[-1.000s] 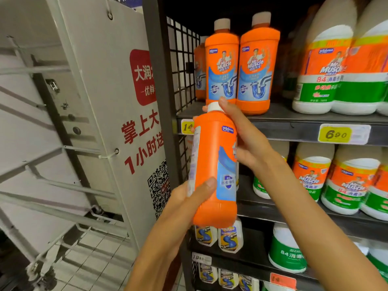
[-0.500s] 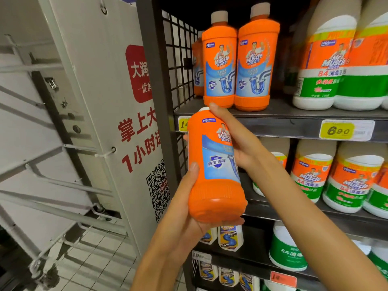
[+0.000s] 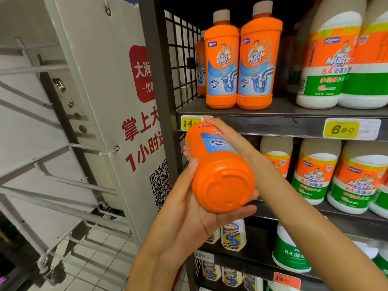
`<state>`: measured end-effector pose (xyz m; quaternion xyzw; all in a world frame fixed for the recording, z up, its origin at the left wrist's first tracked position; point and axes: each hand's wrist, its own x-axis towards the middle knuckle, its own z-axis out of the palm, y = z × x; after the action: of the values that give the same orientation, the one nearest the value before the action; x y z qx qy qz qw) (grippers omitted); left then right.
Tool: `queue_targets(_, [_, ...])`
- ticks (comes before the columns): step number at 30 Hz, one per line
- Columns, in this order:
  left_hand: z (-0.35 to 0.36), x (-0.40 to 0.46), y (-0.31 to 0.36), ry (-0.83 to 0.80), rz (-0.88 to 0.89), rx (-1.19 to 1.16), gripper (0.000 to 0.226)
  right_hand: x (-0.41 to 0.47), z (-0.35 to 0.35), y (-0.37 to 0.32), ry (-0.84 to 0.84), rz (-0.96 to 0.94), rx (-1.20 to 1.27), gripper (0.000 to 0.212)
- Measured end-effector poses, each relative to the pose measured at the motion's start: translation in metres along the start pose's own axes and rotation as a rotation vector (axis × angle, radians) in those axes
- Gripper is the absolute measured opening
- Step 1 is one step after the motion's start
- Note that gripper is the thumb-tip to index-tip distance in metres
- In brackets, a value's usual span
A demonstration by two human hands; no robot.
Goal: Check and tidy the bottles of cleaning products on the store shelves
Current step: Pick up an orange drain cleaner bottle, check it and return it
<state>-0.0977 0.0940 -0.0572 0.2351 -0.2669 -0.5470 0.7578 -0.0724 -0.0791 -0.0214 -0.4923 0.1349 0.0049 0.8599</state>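
- Two hands are gripping one orange bottle point(image 3: 218, 164), tipped so its base is facing the camera and its top is pointing away toward the shelf edge.
- Left hand point(image 3: 189, 208) is cupping the base end from below, thumb lying up the bottle's left side, fingers curling under.
- Right hand point(image 3: 226, 141) is wrapping over the upper body near the shoulder; cap is hiding behind it.
- Held bottle is hanging in front of the shelf rail point(image 3: 273, 124), just below the yellow price tag point(image 3: 190, 123), touching neither as far as I can tell.
- Two matching orange bottles point(image 3: 241, 59) are standing upright side by side on the top shelf, a third sitting behind them at left.
- White-and-green bleach bottles point(image 3: 327, 59) are standing to the right; more are sitting on the shelf below.
- A white sign panel point(image 3: 109, 101) is standing left of the rack.
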Motion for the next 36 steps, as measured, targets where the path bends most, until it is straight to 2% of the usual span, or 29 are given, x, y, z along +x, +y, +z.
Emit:
queue_targets(3, [-0.003,-0.002,-0.002,-0.017,0.002,-0.029,0.071,-0.002,-0.002,0.000,-0.019,-0.028,0.012,0.055])
queue_targets(6, [-0.008,0.002,-0.004,0.031,0.000,-0.019,0.077,-0.006,0.002,-0.005,-0.031,-0.113,-0.049,0.043])
queue_targets(12, [-0.026,0.012,-0.013,0.238,0.054,0.092,0.098,-0.025,0.008,-0.015,-0.045,-0.566,-0.267,0.015])
queue_targets(16, [-0.038,0.018,-0.014,0.222,0.153,0.178,0.080,-0.036,0.008,-0.015,-0.051,-0.698,-0.309,0.020])
queue_targets(21, [-0.055,0.025,-0.026,0.215,0.205,0.272,0.068,-0.047,0.002,-0.005,-0.066,-0.632,-0.239,0.053])
queue_targets(24, [-0.056,0.031,-0.031,0.244,0.236,0.377,0.064,-0.053,-0.006,0.003,-0.035,-0.643,-0.250,0.047])
queue_targets(27, [-0.057,0.036,-0.028,0.320,0.337,0.604,0.060,-0.060,-0.011,0.006,0.056,-0.795,-0.276,0.048])
queue_targets(29, [-0.054,0.041,-0.024,0.312,0.423,0.802,0.064,-0.065,-0.013,0.007,0.158,-0.897,-0.356,0.054])
queue_targets(32, [-0.043,0.057,-0.033,0.287,0.508,1.041,0.085,-0.075,-0.011,0.012,0.278,-1.031,-0.518,0.064])
queue_targets(34, [-0.036,0.069,-0.042,0.343,0.573,1.086,0.091,-0.082,-0.010,0.015,0.299,-1.112,-0.610,0.070])
queue_targets(36, [-0.035,0.078,-0.046,0.381,0.633,1.087,0.085,-0.090,-0.015,0.015,0.254,-1.142,-0.698,0.083])
